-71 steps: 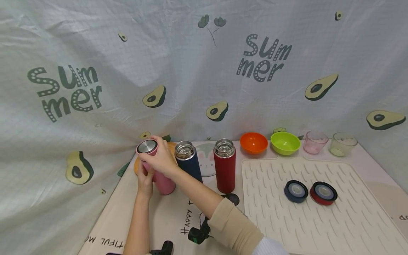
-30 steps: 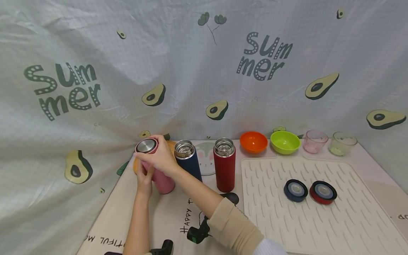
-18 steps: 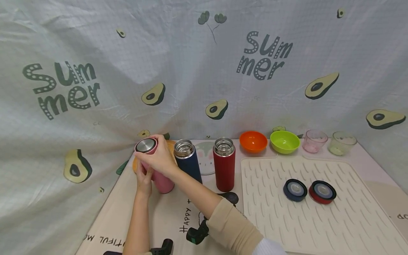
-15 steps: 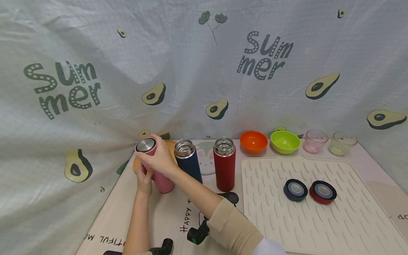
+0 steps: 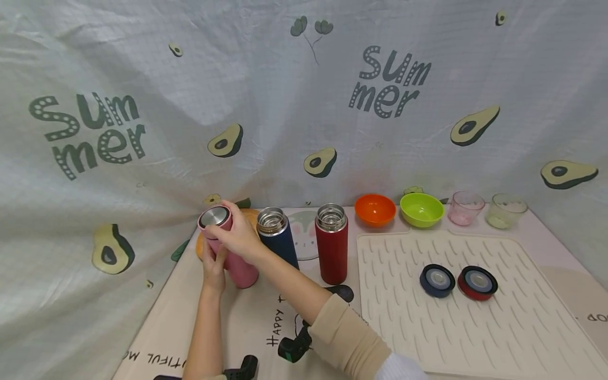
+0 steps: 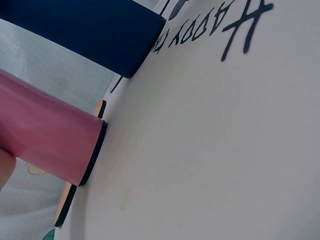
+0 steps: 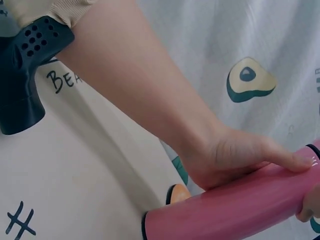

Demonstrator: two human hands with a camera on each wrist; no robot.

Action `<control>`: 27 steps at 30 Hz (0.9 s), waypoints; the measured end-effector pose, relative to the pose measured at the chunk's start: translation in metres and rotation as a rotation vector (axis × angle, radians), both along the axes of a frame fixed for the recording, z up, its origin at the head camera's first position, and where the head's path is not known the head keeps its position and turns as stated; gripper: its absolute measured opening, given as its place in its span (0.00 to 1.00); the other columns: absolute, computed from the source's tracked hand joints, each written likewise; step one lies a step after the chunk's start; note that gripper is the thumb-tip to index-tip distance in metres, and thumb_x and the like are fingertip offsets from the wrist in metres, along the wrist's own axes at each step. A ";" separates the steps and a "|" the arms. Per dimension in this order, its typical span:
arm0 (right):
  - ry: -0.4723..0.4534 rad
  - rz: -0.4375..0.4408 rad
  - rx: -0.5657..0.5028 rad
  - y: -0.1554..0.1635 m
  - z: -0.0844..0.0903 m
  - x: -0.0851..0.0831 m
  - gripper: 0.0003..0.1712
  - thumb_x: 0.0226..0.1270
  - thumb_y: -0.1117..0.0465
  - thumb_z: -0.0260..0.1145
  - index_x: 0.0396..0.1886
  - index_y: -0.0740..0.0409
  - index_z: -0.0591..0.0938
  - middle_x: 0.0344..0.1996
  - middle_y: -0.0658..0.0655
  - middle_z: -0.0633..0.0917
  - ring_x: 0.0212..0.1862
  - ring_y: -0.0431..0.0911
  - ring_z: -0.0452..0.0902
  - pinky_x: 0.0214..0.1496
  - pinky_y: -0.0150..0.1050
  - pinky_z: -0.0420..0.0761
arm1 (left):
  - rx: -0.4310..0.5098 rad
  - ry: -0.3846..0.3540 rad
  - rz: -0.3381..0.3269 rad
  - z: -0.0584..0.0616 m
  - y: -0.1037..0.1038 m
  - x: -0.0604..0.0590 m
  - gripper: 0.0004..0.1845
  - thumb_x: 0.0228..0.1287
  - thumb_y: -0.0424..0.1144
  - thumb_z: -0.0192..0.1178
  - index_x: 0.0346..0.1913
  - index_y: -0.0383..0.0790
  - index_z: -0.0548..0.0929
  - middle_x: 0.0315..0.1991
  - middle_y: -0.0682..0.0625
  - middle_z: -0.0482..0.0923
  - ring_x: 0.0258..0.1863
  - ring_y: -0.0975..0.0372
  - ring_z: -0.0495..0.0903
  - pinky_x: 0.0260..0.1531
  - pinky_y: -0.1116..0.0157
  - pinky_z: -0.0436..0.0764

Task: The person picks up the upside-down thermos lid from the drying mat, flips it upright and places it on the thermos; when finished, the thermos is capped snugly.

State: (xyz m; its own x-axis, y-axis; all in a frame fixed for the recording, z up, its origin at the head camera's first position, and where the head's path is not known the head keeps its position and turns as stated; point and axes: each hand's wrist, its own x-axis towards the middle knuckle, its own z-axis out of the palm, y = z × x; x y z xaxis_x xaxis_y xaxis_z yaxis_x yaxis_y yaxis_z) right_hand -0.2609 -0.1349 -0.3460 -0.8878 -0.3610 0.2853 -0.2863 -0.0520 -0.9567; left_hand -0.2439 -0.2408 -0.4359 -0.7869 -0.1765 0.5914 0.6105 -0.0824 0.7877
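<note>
A pink thermos (image 5: 243,272) stands on the table at the left, topped by a lid with a silver disc (image 5: 215,216). My left hand (image 5: 214,269) grips its body below the lid, thumb along the side, as the right wrist view shows. From above, my right hand (image 5: 239,236) holds the lid, thumb at the near edge and fingers round the far side. Beside it stand an uncapped navy thermos (image 5: 277,237) and an uncapped red thermos (image 5: 331,248). In the left wrist view the pink thermos's base (image 6: 75,145) meets the table.
A beige ridged mat (image 5: 413,327) lies at the right, bearing a navy lid (image 5: 437,280) and a red lid (image 5: 477,283). Behind it are an orange bowl (image 5: 375,210), a green bowl (image 5: 421,210) and two clear cups, one pink (image 5: 466,208), one greenish (image 5: 505,210). A patterned curtain (image 5: 266,105) hangs behind.
My right thumb has shifted slightly to the right along the lid's near edge. Both hands keep their places on the pink thermos, and the head view has drifted a little.
</note>
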 end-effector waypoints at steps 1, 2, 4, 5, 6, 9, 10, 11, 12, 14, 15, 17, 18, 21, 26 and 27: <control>-0.017 0.013 -0.020 0.000 0.000 0.000 0.36 0.55 0.59 0.67 0.63 0.54 0.64 0.51 0.51 0.73 0.48 0.38 0.71 0.48 0.29 0.72 | 0.000 0.005 0.003 0.000 0.000 -0.001 0.33 0.65 0.46 0.51 0.69 0.41 0.53 0.58 0.50 0.64 0.54 0.61 0.65 0.53 0.72 0.65; -0.028 0.013 -0.035 0.000 0.000 -0.001 0.36 0.53 0.58 0.69 0.61 0.52 0.65 0.50 0.49 0.73 0.47 0.38 0.71 0.47 0.29 0.72 | 0.003 0.005 0.002 -0.001 0.000 -0.001 0.32 0.65 0.46 0.50 0.68 0.42 0.54 0.58 0.50 0.64 0.54 0.61 0.65 0.52 0.71 0.65; -0.043 -0.002 -0.053 0.000 -0.001 -0.001 0.36 0.50 0.57 0.72 0.58 0.50 0.65 0.47 0.46 0.73 0.46 0.37 0.71 0.46 0.30 0.72 | 0.012 0.000 -0.001 -0.001 0.001 -0.002 0.31 0.66 0.50 0.47 0.68 0.44 0.54 0.58 0.50 0.64 0.54 0.61 0.64 0.51 0.71 0.65; -0.043 -0.010 -0.060 0.000 -0.001 -0.001 0.36 0.49 0.57 0.72 0.57 0.50 0.65 0.47 0.46 0.72 0.46 0.37 0.71 0.46 0.30 0.72 | 0.020 0.000 -0.001 -0.001 0.001 -0.003 0.32 0.66 0.52 0.46 0.69 0.44 0.54 0.58 0.50 0.63 0.55 0.60 0.63 0.52 0.70 0.65; -0.044 -0.019 -0.065 0.000 -0.002 -0.001 0.36 0.49 0.57 0.72 0.57 0.51 0.65 0.47 0.46 0.72 0.46 0.37 0.71 0.47 0.30 0.73 | 0.027 -0.005 0.001 -0.002 0.001 -0.004 0.32 0.66 0.54 0.45 0.69 0.44 0.54 0.58 0.50 0.63 0.55 0.60 0.62 0.52 0.70 0.64; -0.040 -0.008 -0.056 0.000 -0.003 -0.002 0.38 0.51 0.58 0.70 0.62 0.54 0.65 0.50 0.48 0.73 0.47 0.37 0.70 0.48 0.29 0.72 | 0.051 -0.026 0.015 -0.002 0.002 -0.004 0.36 0.64 0.59 0.44 0.70 0.45 0.52 0.59 0.51 0.61 0.57 0.60 0.59 0.53 0.69 0.62; -0.044 0.012 -0.062 0.000 -0.003 -0.002 0.38 0.52 0.59 0.69 0.63 0.56 0.64 0.51 0.49 0.73 0.47 0.37 0.71 0.48 0.29 0.72 | 0.058 -0.028 0.020 -0.002 0.002 -0.003 0.37 0.64 0.59 0.45 0.70 0.44 0.52 0.60 0.51 0.61 0.58 0.59 0.59 0.54 0.69 0.61; -0.048 0.034 -0.071 0.000 -0.003 -0.002 0.38 0.52 0.60 0.68 0.64 0.56 0.64 0.51 0.50 0.73 0.47 0.37 0.71 0.48 0.29 0.72 | 0.064 -0.029 0.023 -0.002 0.002 -0.003 0.38 0.63 0.59 0.45 0.70 0.44 0.52 0.60 0.51 0.61 0.58 0.59 0.59 0.54 0.69 0.61; -0.055 0.052 -0.076 0.000 -0.003 -0.003 0.38 0.53 0.61 0.68 0.64 0.56 0.64 0.51 0.49 0.74 0.47 0.37 0.71 0.48 0.29 0.72 | 0.065 -0.031 0.025 -0.002 0.001 -0.003 0.38 0.63 0.59 0.46 0.70 0.44 0.52 0.60 0.51 0.60 0.58 0.59 0.58 0.54 0.69 0.61; -0.071 0.088 -0.101 0.001 -0.003 -0.003 0.36 0.53 0.61 0.68 0.62 0.55 0.65 0.49 0.47 0.74 0.46 0.36 0.72 0.47 0.29 0.73 | 0.058 -0.018 0.020 -0.002 0.001 -0.003 0.37 0.63 0.59 0.46 0.69 0.43 0.53 0.60 0.50 0.61 0.58 0.58 0.58 0.54 0.69 0.61; -0.079 0.095 -0.114 0.001 -0.003 -0.003 0.36 0.53 0.61 0.69 0.61 0.54 0.65 0.47 0.46 0.74 0.46 0.36 0.72 0.46 0.29 0.73 | 0.054 -0.009 0.012 -0.001 0.000 -0.003 0.37 0.63 0.59 0.46 0.69 0.43 0.53 0.59 0.50 0.61 0.58 0.58 0.59 0.54 0.69 0.61; -0.080 0.085 -0.120 0.001 -0.003 -0.003 0.35 0.51 0.60 0.71 0.58 0.51 0.65 0.46 0.44 0.73 0.45 0.35 0.72 0.46 0.29 0.74 | 0.039 0.012 0.002 -0.001 -0.001 -0.004 0.36 0.64 0.58 0.46 0.69 0.43 0.54 0.60 0.49 0.61 0.58 0.58 0.59 0.55 0.69 0.61; -0.074 0.070 -0.110 0.001 -0.002 -0.003 0.35 0.50 0.59 0.71 0.57 0.51 0.65 0.45 0.44 0.72 0.45 0.35 0.71 0.45 0.29 0.73 | 0.031 0.017 0.002 -0.001 -0.001 -0.005 0.35 0.64 0.58 0.45 0.69 0.43 0.54 0.60 0.48 0.61 0.58 0.57 0.59 0.55 0.69 0.61; -0.033 0.025 -0.056 0.001 -0.001 -0.001 0.36 0.52 0.58 0.70 0.60 0.51 0.64 0.49 0.46 0.72 0.47 0.36 0.70 0.47 0.29 0.72 | 0.030 0.032 0.001 -0.002 -0.001 -0.006 0.35 0.65 0.57 0.45 0.69 0.42 0.54 0.59 0.47 0.62 0.57 0.57 0.60 0.55 0.68 0.61; -0.060 0.056 -0.033 0.001 0.001 -0.002 0.36 0.54 0.59 0.67 0.63 0.53 0.64 0.51 0.49 0.74 0.48 0.37 0.71 0.49 0.30 0.71 | 0.026 0.027 0.015 -0.004 -0.002 -0.007 0.36 0.64 0.59 0.45 0.69 0.42 0.54 0.59 0.47 0.61 0.57 0.56 0.60 0.55 0.68 0.61; -0.079 0.067 -0.049 0.001 0.001 -0.002 0.35 0.54 0.60 0.68 0.62 0.52 0.65 0.50 0.49 0.74 0.47 0.37 0.71 0.48 0.30 0.72 | 0.021 0.024 0.016 -0.004 -0.002 -0.007 0.36 0.64 0.59 0.45 0.69 0.43 0.54 0.59 0.47 0.61 0.57 0.56 0.60 0.54 0.68 0.62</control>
